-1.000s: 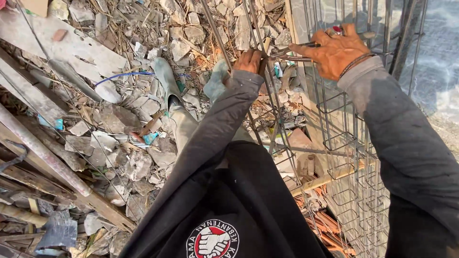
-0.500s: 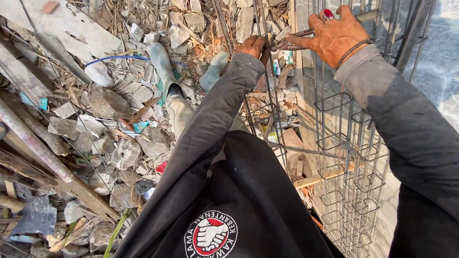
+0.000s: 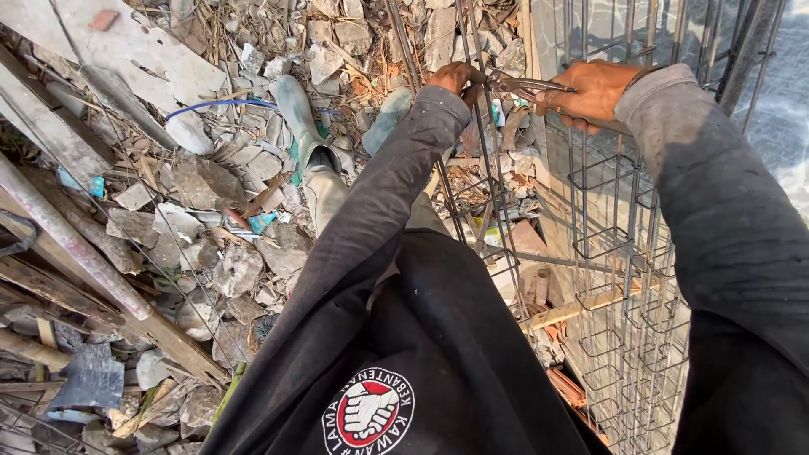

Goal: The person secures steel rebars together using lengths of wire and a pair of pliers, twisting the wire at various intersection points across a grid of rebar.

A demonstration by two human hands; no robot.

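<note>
The right hand [image 3: 590, 91] now grips pliers [image 3: 522, 84] reaching the left hand [image 3: 455, 77].

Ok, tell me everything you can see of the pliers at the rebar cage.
The pliers are slim metal, grey and worn, lying roughly level. The right hand grips the handles, which are mostly hidden in the fist. The nose points toward the left hand, which holds a thin upright bar of the rebar cage. Whether the tips grip a tie wire is too small to tell.
</note>
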